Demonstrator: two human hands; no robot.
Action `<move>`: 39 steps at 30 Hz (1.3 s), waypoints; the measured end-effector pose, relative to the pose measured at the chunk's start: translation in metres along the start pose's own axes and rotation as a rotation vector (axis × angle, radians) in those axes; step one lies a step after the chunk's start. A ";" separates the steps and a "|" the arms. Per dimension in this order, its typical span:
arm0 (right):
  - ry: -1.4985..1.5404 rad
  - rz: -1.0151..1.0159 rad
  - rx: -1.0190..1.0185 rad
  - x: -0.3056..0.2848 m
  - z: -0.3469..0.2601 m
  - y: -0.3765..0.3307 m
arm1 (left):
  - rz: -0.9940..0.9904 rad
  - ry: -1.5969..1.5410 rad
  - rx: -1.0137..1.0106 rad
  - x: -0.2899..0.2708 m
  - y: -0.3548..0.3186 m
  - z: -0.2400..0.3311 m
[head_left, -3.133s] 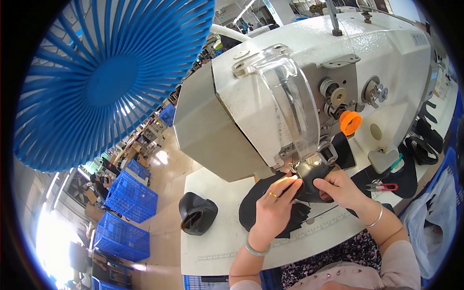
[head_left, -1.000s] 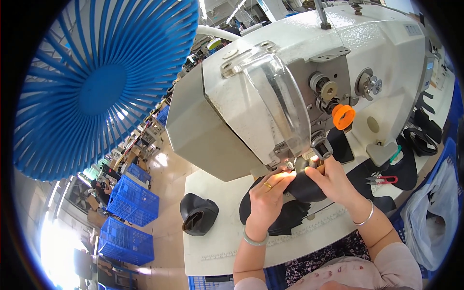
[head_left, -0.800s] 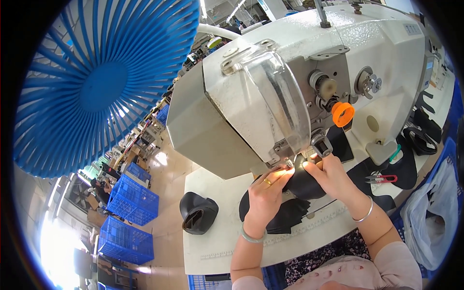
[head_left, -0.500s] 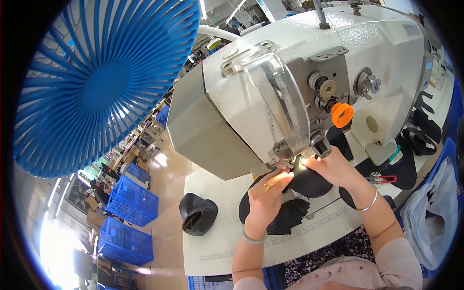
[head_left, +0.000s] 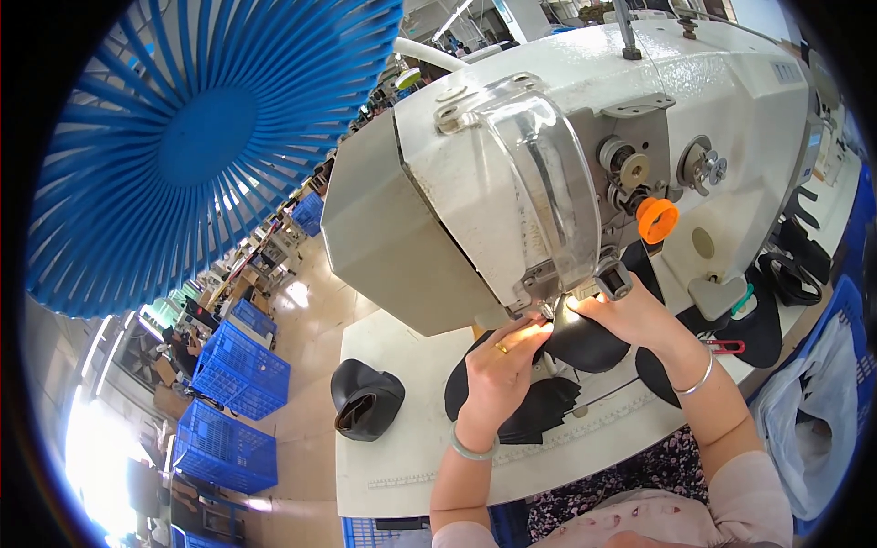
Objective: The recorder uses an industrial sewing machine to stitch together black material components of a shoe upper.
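Under the head of a white sewing machine point(head_left: 475, 210), both my hands hold a curved black leather piece point(head_left: 589, 345) close to the lit needle area. My left hand point(head_left: 501, 370), with a yellow ring, has its fingers pressed together on the piece's left edge beside the presser foot. On the other side, my right hand point(head_left: 630, 315) grips the piece with its thumb on top; its other fingers are partly hidden. Beneath my left hand lie flat black pieces point(head_left: 539, 416) with a stepped edge. The needle tip itself is hard to make out.
A formed black leather upper point(head_left: 367, 400) stands on the white table point(head_left: 393, 475) at left. A big blue fan point(head_left: 206, 137) fills the upper left. Right of my arm are red-handled snips point(head_left: 728, 347) and black parts point(head_left: 790, 279). Blue crates point(head_left: 227, 447) stand on the floor.
The whole view has shifted slightly, with the machine appearing a little farther right. My hands keep nearly the same hold on the black leather piece beside the needle.
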State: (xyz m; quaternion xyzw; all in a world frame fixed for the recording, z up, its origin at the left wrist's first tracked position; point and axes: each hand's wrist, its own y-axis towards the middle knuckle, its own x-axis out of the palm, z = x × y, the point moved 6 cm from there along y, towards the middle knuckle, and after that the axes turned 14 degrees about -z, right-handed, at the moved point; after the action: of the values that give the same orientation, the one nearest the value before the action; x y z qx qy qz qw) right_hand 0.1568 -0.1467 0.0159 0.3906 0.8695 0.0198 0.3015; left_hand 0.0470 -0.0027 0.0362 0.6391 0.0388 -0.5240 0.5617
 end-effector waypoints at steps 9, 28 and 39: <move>-0.106 0.096 0.033 -0.011 -0.007 0.001 | 0.011 0.101 0.044 0.001 0.001 0.005; -0.120 0.292 -0.143 -0.017 -0.007 -0.007 | 0.061 0.139 0.025 -0.001 0.002 0.016; -0.031 0.251 -0.160 -0.023 -0.009 0.005 | 0.071 0.392 0.023 0.007 0.002 0.027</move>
State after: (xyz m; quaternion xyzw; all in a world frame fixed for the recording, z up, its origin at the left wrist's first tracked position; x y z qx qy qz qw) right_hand 0.1674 -0.1570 0.0360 0.4714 0.8048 0.1205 0.3400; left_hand 0.0341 -0.0279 0.0376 0.7362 0.1190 -0.3697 0.5542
